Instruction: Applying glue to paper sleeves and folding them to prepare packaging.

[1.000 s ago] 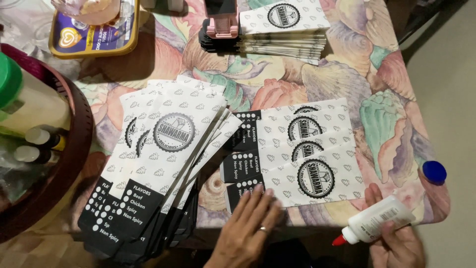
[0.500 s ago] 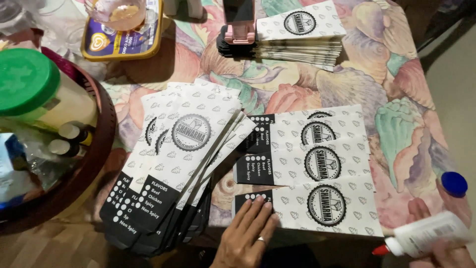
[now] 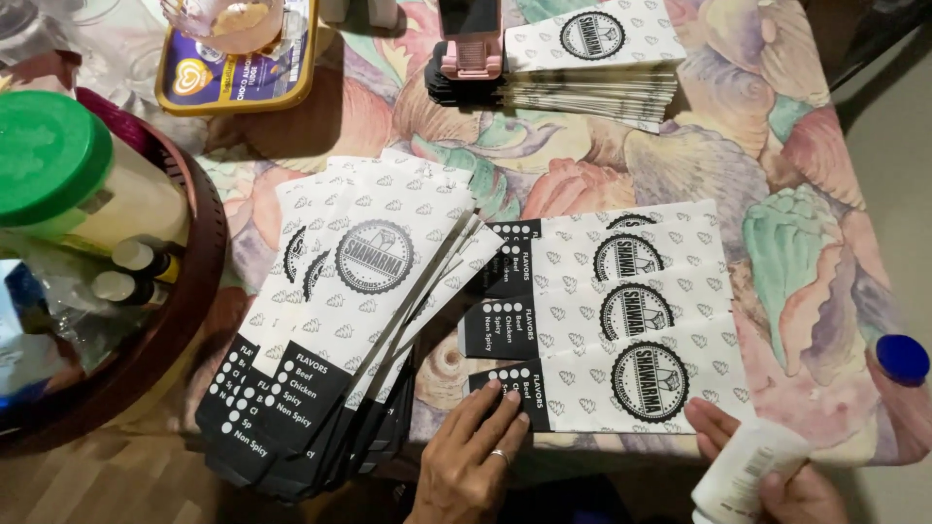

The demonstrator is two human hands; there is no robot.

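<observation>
Glue bottle, white plastic, has dropped lower and toward the near right corner of the tabletop since a second ago; its red tip, showing before, is now out of view. Right hand is wrapped round the bottle, fingers closed on its body, thumb near the edge of the nearest printed white paper sleeve. Left hand lies flat, fingers spread a little, holding nothing, fingertips pressing the black end of that same sleeve at the near edge; it sat slightly lower before, now further onto the sleeve. Four such sleeves lie staggered and overlapping right of centre on the floral tablecloth. Fanned pile of the same sleeves left of centre, hanging over the near edge, unchanged. Blue round cap at the right edge, well apart from the bottle. Neat stack of sleeves at the far edge. Brown round basket with a green-lidded jar at the left edge.
</observation>
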